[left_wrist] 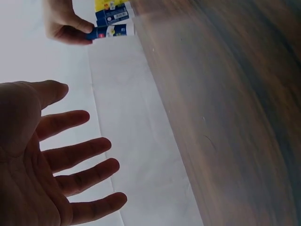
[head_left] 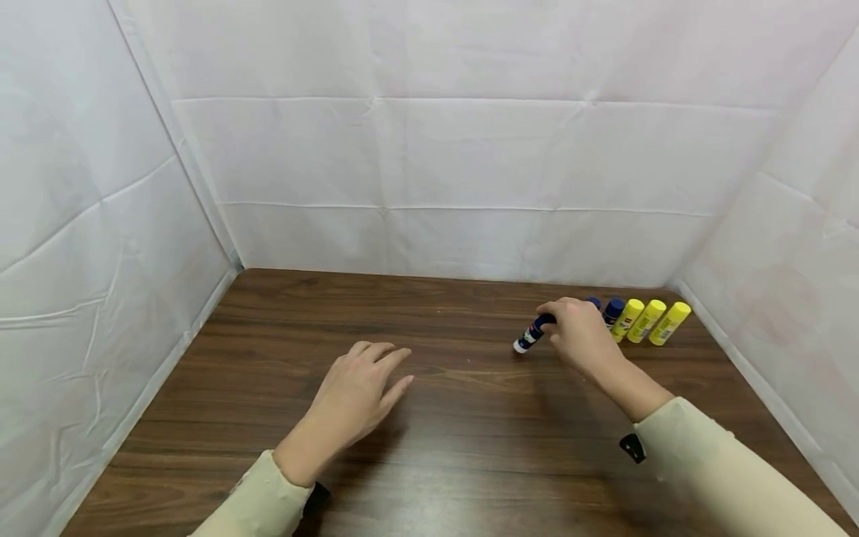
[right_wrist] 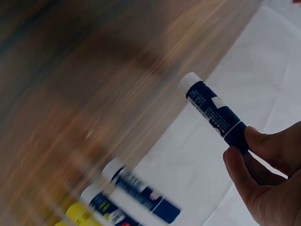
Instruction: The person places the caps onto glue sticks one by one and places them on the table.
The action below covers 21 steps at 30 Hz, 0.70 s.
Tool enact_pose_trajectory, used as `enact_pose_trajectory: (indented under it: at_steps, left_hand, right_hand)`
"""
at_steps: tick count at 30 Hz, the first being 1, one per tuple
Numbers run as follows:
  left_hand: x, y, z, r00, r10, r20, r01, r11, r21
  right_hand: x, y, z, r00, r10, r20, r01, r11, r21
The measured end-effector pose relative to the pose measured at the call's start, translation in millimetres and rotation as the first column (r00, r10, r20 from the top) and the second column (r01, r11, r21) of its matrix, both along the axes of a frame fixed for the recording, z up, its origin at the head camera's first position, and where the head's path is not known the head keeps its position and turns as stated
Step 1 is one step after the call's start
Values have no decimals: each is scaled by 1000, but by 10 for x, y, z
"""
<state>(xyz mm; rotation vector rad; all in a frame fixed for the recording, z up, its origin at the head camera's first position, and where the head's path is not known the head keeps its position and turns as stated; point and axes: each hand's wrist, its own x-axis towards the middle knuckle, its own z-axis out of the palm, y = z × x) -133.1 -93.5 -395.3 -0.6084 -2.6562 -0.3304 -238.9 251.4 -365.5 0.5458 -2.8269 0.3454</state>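
Note:
Between thumb and fingertips my right hand (head_left: 579, 332) pinches a dark blue glue stick (right_wrist: 214, 110) by its blue cap end. Its white base points down and to the left, close over the table in the head view. To the right of that hand stands a row of glue sticks: two blue ones, the nearer-to-view blue glue stick (head_left: 613, 309) partly behind the hand, then three yellow ones, with a yellow glue stick (head_left: 669, 324) at the far right. My left hand (head_left: 356, 384) hovers over the middle left of the table, fingers spread, holding nothing.
The dark brown wooden table (head_left: 443, 440) is walled by white cloth (head_left: 470, 156) at the back and on both sides. The yellow glue sticks stand near the table's back right corner.

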Motion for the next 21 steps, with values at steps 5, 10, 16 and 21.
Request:
enact_pose_trajectory:
  at_steps: [5, 10, 16, 21]
  left_hand:
    - [16, -27, -41, 999, 18, 48, -18, 1000, -3]
    - [17, -49, -67, 998, 27, 58, -27, 1000, -1]
    - [17, -84, -84, 998, 45, 53, -44, 999, -15]
    - [19, -105, -101, 997, 48, 53, -48, 999, -9]
  right_hand:
    - [-172, 169, -19, 1000, -8, -17, 10, 996, 85]
    - [-282, 266, -50, 1000, -22, -19, 24, 991, 129]
    - [-357, 311, -79, 999, -24, -48, 32, 985, 168]
    - [-386, 317, -95, 997, 0, -81, 15, 982, 189]
